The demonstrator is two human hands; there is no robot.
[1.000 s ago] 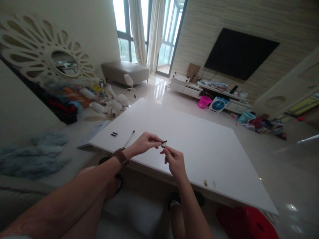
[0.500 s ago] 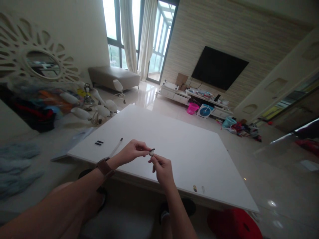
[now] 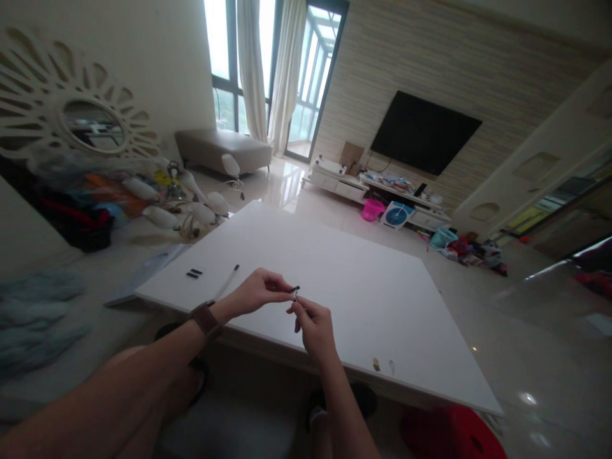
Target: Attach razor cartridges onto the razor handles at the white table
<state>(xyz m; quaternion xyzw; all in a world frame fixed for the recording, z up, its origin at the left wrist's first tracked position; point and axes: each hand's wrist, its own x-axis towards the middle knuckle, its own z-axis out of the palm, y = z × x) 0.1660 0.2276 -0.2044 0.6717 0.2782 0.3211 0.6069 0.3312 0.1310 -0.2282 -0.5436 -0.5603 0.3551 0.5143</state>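
Observation:
Over the white table (image 3: 349,280), my left hand (image 3: 262,288) pinches a small dark piece with a shiny metallic part (image 3: 295,291) between thumb and fingertips. My right hand (image 3: 315,326) closes its thumb and fingers on the lower, metallic end of the same piece; its exact kind is too small to make out. To the left lie small black bars (image 3: 194,273) and a thin pale stick with a dark tip (image 3: 229,280). Near the front edge on the right are a small yellow-and-dark item (image 3: 376,364) and a small pale item (image 3: 392,366).
A red stool (image 3: 454,433) stands by the table's front right corner. Beyond the left side are a chandelier (image 3: 191,207) on the floor and piled bags. A pink basket (image 3: 373,210) and a blue-and-white fan (image 3: 396,215) stand before the TV cabinet (image 3: 335,183).
The whole view has shifted slightly. Both hands keep their pinch on the small piece, which appears turned a little, with its dark strip tilted above the fingertips.

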